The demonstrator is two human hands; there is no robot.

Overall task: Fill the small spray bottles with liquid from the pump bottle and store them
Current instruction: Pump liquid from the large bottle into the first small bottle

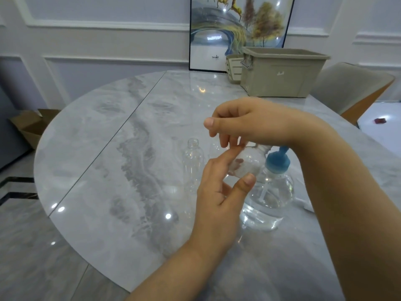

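Left hand (219,192) holds a small clear spray bottle (246,165) off the marble table (108,170); thumb (245,183) curls against the near side of the bottle, index finger (227,154) lies along its far side, so the bottle sits pinched between the two. Right hand (245,124) hangs directly above, fingers (225,140) curled downward and bunched at the bottle's top; what they pinch there is blurred, cannot tell. Just right of the left thumb stands the pump bottle (269,196), blue pump head (277,160), clear liquid in the lower part, upright on the table. Left of the left fingertips stands a second small clear bottle (193,164), upright, neck open, no cap. Well beyond the right-hand fingers, at the far table edge, a beige storage bin (280,72) without lid, a smaller beige basket (233,67) touching its left side. A framed picture (238,29) leans on the wall behind.
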